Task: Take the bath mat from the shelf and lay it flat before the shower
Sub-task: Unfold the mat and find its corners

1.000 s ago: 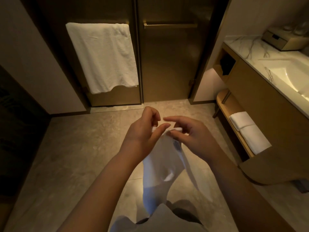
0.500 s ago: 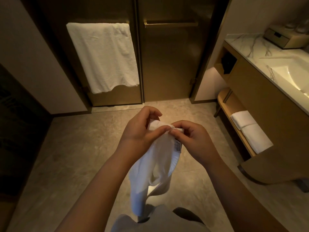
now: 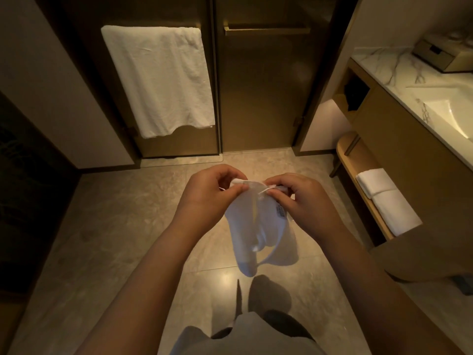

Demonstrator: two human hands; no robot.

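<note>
Bath mat [image 3: 256, 226], white, bunched up, hangs in the air in front of the shower door [image 3: 258, 98], well above the floor [image 3: 122, 226] and not laid out. Left hand [image 3: 212, 193] pinches the mat's top edge, thumb against curled fingers. Right hand [image 3: 302, 201] pinches the same edge just beside it, fingers curled, and the two hands are nearly touching. The mat droops below both hands, folded on itself, with a small printed label [image 3: 280, 210] showing near the right hand. Both forearms reach toward the shower door.

Floor is glossy stone-look tile running up to the door's sill. White towel [image 3: 158, 80] hangs from a bar on the panel just left of the shower door, its bottom edge uneven. Brass handle bar [image 3: 266, 30] runs across the shower door near its top.

Right of the shower door is a low wooden shelf [image 3: 358, 160] with two folded white towels [image 3: 384, 198] lying on it, touching each other. Farther right of the door is a marble counter [image 3: 384, 65] with a sink [image 3: 458, 111] and a tan box [image 3: 440, 56] at the back. Grey garment [image 3: 243, 336] on the person shows at the bottom edge, well back from the door.
</note>
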